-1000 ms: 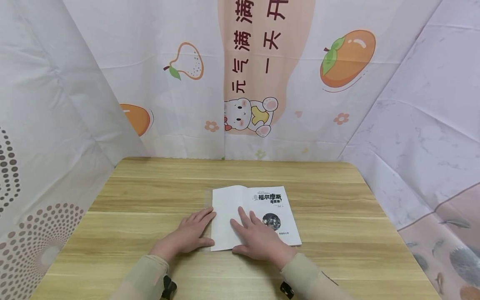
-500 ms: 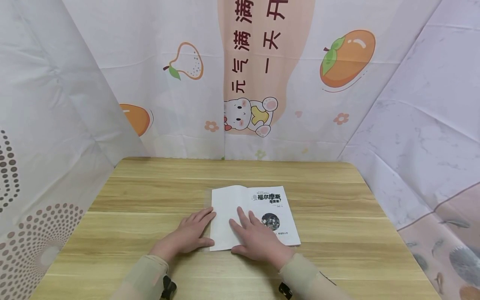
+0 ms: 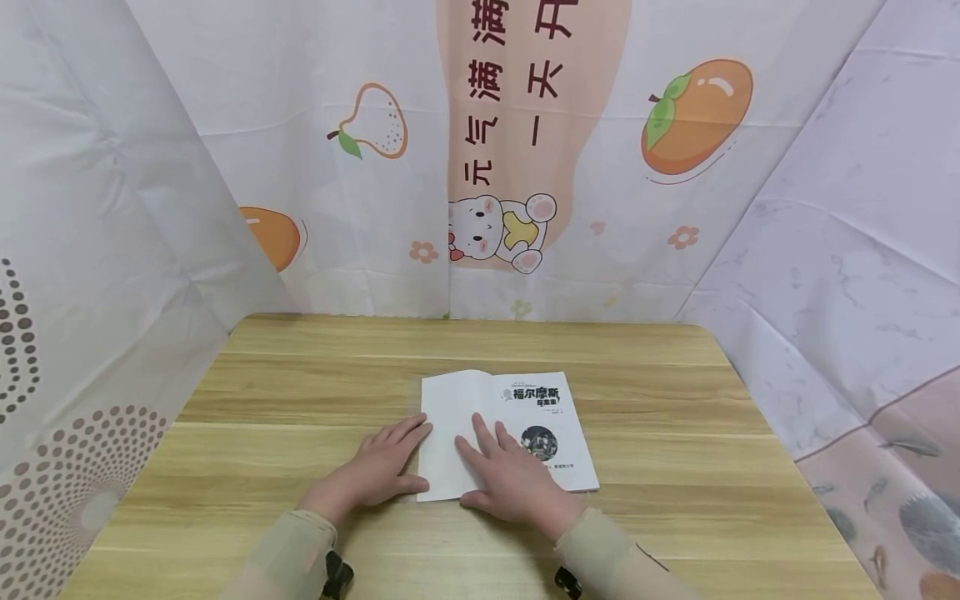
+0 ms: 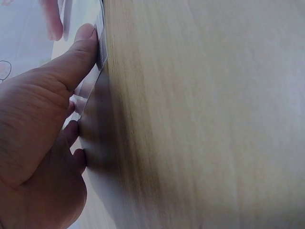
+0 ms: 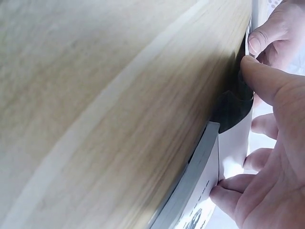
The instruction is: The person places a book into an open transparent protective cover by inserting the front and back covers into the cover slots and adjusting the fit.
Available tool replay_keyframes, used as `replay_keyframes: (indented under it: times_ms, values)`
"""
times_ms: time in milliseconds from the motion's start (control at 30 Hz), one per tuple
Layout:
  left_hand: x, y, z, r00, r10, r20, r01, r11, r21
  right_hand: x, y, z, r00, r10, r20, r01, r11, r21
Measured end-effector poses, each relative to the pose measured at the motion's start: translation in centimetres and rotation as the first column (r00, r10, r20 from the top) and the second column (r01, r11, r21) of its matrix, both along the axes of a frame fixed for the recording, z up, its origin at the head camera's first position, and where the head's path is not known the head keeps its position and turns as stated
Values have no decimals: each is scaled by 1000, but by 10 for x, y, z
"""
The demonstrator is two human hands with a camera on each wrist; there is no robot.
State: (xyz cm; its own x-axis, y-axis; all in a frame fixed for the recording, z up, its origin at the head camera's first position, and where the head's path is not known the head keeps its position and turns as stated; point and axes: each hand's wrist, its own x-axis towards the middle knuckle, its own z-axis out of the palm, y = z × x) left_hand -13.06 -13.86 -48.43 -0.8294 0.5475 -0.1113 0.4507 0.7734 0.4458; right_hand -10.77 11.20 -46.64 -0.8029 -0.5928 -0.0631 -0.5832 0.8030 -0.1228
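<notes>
1. Title page (image 3: 570, 429), near its far right corner: bold black "福尔摩斯", with smaller "探案集" just beneath.
2. On that page, the tiny lines above and below the title, and the line toward its near edge, partly covered by the right hand (image 3: 517, 479), are too small to read surely.
3. Curtain (image 3: 517, 158), beyond the far edge of the table (image 3: 300, 400): dark red characters turned sideways, running upward. Left column: "元气满满". Right column: "一天", then seemingly "开", cut by the view's top edge.
4. Right wrist view: the page's print is illegible.
</notes>
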Motion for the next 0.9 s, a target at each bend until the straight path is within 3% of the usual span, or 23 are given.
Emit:
replay_keyframes:
  times_ms: [433,900]
  values:
    - [-2,-2,-8,1000,-15,-19,16,999,37,0,-4,0,1000,1,-19,-1,1000,-10]
    - [-1,-1,-2,1000,2,2,-2,1000,8,2,-10,-2,1000,-12,-23,12,1000,-11]
